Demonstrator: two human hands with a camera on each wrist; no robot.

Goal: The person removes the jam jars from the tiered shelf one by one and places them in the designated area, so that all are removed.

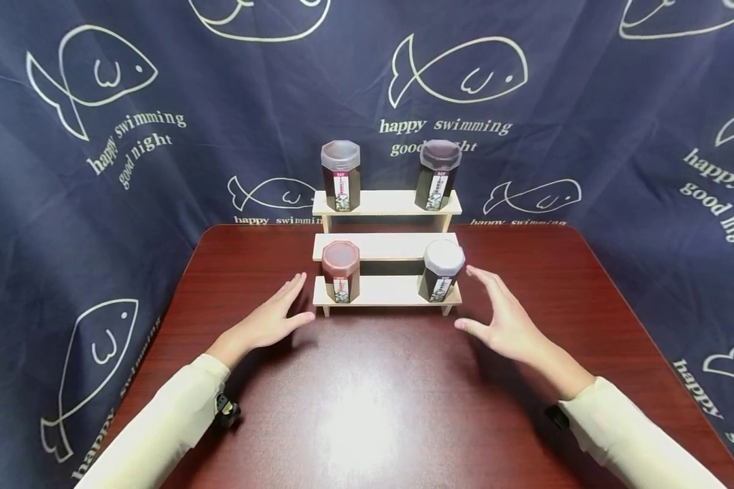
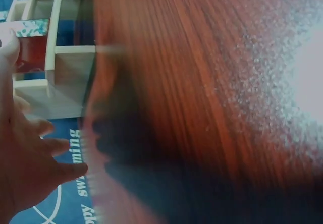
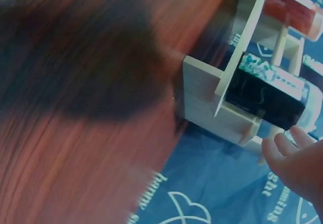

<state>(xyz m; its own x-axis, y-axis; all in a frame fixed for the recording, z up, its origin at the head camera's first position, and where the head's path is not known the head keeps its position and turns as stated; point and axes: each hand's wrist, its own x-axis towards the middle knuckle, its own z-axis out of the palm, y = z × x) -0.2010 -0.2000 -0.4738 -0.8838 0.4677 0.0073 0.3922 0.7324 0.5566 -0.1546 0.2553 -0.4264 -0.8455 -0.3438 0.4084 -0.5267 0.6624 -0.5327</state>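
Observation:
My left hand (image 1: 269,322) reaches toward the left end of a three-tier pale wooden rack (image 1: 380,292), its fingers extended and apart from the rack. Nearest to it, a jar with a reddish lid (image 1: 341,272) stands on the bottom step. On the right side, my right hand (image 1: 506,318) has thumb and fingers spread beside a white-lidded dark jar (image 1: 442,272) on the same step. The right wrist view shows the right fingertips (image 3: 282,144) close to this dark jar (image 3: 267,94); contact is unclear. Neither hand holds anything.
On the top step stand a jar with a clear lid (image 1: 341,178) at left and a purple-lidded jar (image 1: 438,176) at right. The rack sits at the back of a glossy red-brown table (image 1: 269,421). A navy fish-print curtain (image 1: 367,88) hangs behind.

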